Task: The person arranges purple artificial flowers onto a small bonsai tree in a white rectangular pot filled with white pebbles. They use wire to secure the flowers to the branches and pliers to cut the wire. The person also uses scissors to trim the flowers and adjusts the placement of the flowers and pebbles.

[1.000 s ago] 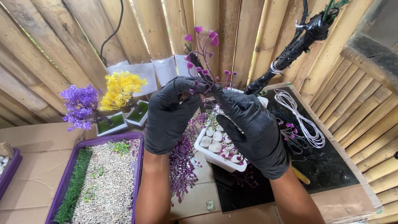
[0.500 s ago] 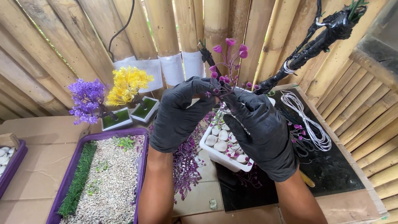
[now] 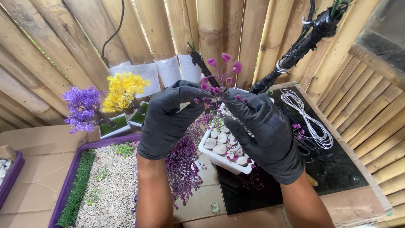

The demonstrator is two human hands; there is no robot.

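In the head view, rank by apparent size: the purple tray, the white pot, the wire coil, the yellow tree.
1. Purple tray, partly cut off by the frame.
2. White pot, partly hidden by the hands.
3. Wire coil and yellow tree: look alike, unranked.

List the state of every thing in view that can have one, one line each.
left hand: gloved, fingers pinching the sprig
right hand: gloved, fingers pinching the sprig
pink flower sprig: held upright
white pot: filled with white pebbles
purple tray: holding gravel
white wire: coiled, lying flat
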